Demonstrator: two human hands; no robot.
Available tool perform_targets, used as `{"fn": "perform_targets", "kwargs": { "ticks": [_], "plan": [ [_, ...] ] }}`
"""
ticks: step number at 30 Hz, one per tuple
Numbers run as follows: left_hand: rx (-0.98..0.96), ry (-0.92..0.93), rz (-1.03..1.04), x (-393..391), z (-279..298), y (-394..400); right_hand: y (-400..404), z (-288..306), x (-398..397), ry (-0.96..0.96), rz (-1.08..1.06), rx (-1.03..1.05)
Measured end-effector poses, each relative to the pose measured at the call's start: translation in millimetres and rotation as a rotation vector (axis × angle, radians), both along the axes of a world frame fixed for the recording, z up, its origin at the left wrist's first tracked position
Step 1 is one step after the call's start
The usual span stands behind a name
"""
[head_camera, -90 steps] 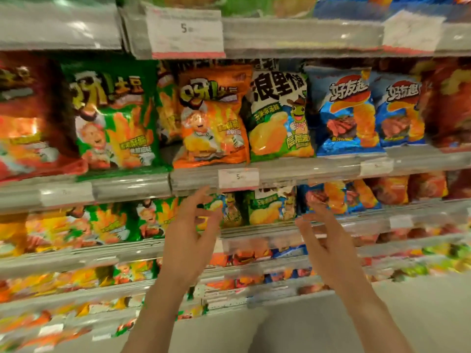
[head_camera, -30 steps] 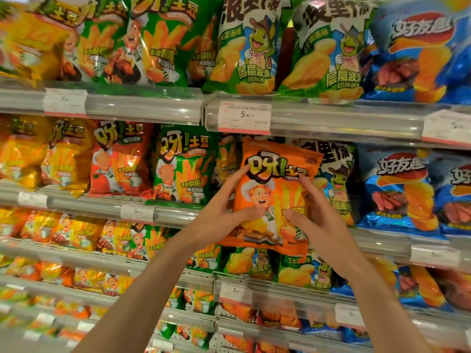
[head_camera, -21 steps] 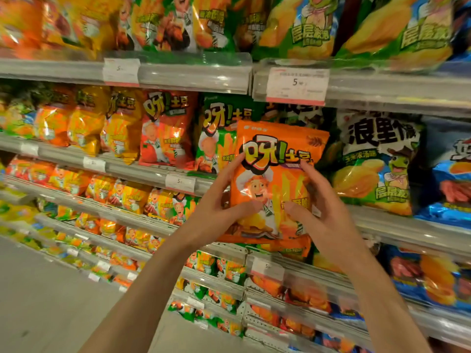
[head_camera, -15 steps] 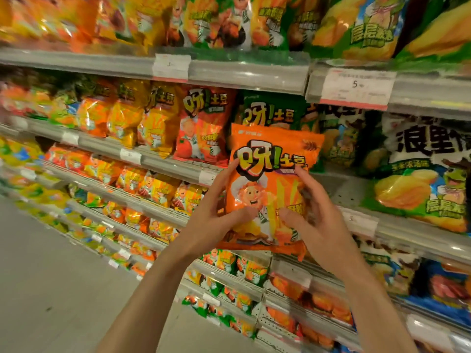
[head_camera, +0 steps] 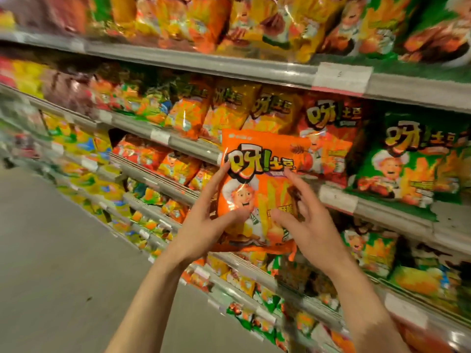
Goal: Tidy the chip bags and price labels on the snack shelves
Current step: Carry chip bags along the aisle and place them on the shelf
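An orange chip bag (head_camera: pixel 257 184) printed "呀!土豆" with a cartoon chef is held upright off the shelf, left hand (head_camera: pixel 204 225) and right hand (head_camera: pixel 305 225) both gripping its lower half. Right of the grip stands a green bag (head_camera: pixel 405 164) with the same logo; above it, a blurred price label (head_camera: pixel 341 77).

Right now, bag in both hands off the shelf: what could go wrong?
1. The orange chip bag is pinched only by fingertips of the left hand and right hand; the glossy film could slip.
2. The shelf row is packed; pushing it in near the red bag or green bag could knock them over.
3. The frame is blurred, so misplacement is likely.
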State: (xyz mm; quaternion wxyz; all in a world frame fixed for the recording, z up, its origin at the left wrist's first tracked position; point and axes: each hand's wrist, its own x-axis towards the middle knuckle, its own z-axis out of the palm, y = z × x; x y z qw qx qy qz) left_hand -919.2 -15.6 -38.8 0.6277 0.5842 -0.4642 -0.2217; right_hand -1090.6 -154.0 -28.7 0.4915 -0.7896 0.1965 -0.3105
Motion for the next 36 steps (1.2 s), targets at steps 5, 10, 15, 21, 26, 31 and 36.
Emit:
{"fn": "perform_targets", "kwargs": {
  "ticks": [5,10,15,21,26,31,36],
  "plan": [
    [-0.016,0.039,0.077,72.7,-5.6,31.2,24.8,1.1,80.5,0.016,0.073,0.002],
    [-0.031,0.074,0.127,141.1,-12.4,40.1,23.6,-4.0,160.8,0.007,0.137,-0.027],
    [0.006,0.027,0.170,222.3,-10.5,33.8,9.5,-13.7,248.6,-0.037,0.187,0.036],
    [0.067,-0.058,0.226,329.7,5.1,18.3,-13.6,-8.1,360.9,-0.075,0.212,0.030],
    [0.049,-0.078,0.231,403.8,15.4,5.9,-23.6,5.6,434.0,-0.067,0.192,-0.006],
    [0.024,-0.077,0.128,463.1,16.0,-15.6,-32.3,11.2,476.5,-0.041,0.072,-0.017],
    [0.001,-0.100,-0.055,514.2,13.9,-42.6,-27.7,13.9,506.0,-0.099,-0.149,-0.038]
  ]
}}
